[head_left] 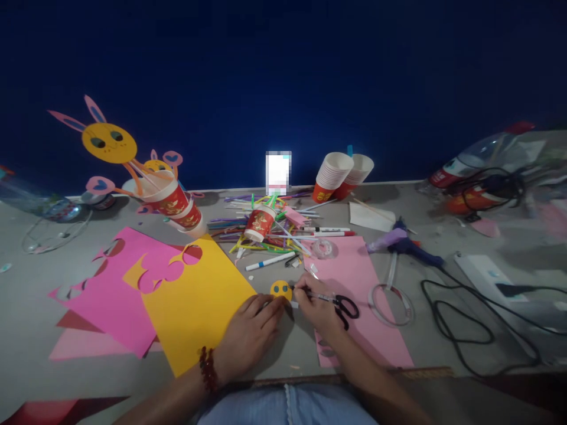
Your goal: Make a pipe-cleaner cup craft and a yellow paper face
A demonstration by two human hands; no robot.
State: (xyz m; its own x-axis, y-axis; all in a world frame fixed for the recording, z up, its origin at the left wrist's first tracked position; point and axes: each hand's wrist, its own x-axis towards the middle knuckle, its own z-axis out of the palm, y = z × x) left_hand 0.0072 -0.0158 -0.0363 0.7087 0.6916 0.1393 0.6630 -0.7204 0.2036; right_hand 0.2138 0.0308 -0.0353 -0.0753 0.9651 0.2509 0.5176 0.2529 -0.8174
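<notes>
A small yellow paper disc (280, 289) with two dark round eyes lies on the grey table in front of me. My left hand (254, 327) rests palm down, its fingers stretched out and their tips touching the disc's lower edge. Between the fingers of my right hand (316, 307) is a marker (319, 296), its tip at the right side of the disc. Black-handled scissors (348, 309) lie just beyond that hand on a pink sheet (376, 330); their blades are mostly hidden. A yellow sheet (195, 307) lies left of my left hand.
Cut magenta paper (119, 295) lies at left. Behind it, a bunny-faced figure (110, 143) stands in stacked red cups (172, 200). Pipe cleaners (230, 224), a tape roll (322, 248) and paper cups (332, 174) are farther back. A glue gun (401, 239) and black cable (460, 336) occupy the right.
</notes>
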